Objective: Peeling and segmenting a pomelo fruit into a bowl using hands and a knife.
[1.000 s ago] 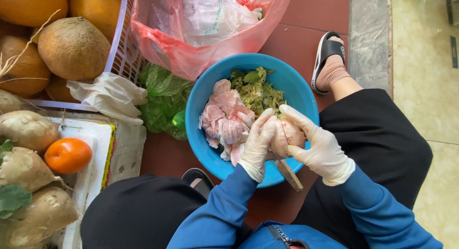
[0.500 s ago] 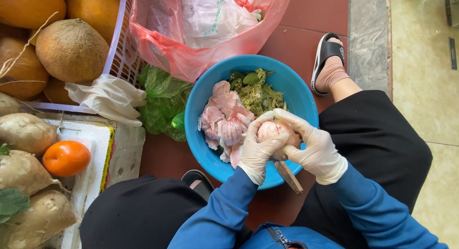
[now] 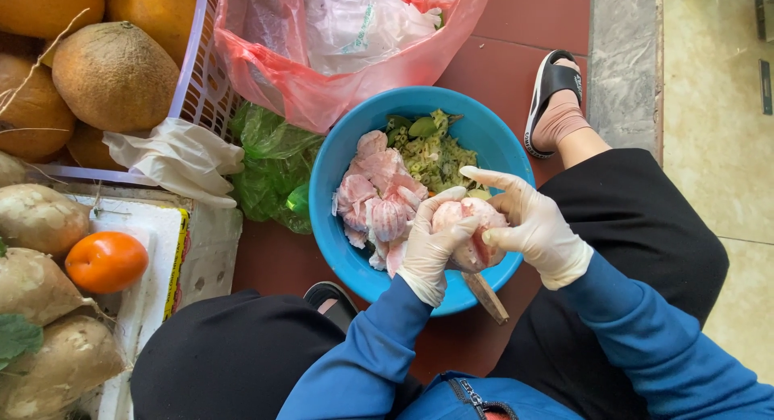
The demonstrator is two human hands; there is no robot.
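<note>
Both my hands wear thin white gloves and hold a round pink peeled fruit (image 3: 470,236) over a blue bowl (image 3: 339,162). My left hand (image 3: 427,247) cups the fruit from the left. My right hand (image 3: 528,226) grips it from the right, index finger stretched out, with a wooden knife handle (image 3: 486,297) sticking out below. Inside the bowl lie pink peel pieces (image 3: 375,196) and green rind scraps (image 3: 431,150).
A pink plastic bag (image 3: 322,73) lies behind the bowl, a green bag (image 3: 270,170) to its left. A white basket (image 3: 193,73) holds large round fruits (image 3: 113,73). An orange fruit (image 3: 105,261) and brown tubers (image 3: 36,287) rest on a foam box. My sandalled foot (image 3: 556,101) is on red tiles.
The fruit has been turned and lifted slightly between my hands; my right index finger now stretches out over it. The knife handle stays below.
</note>
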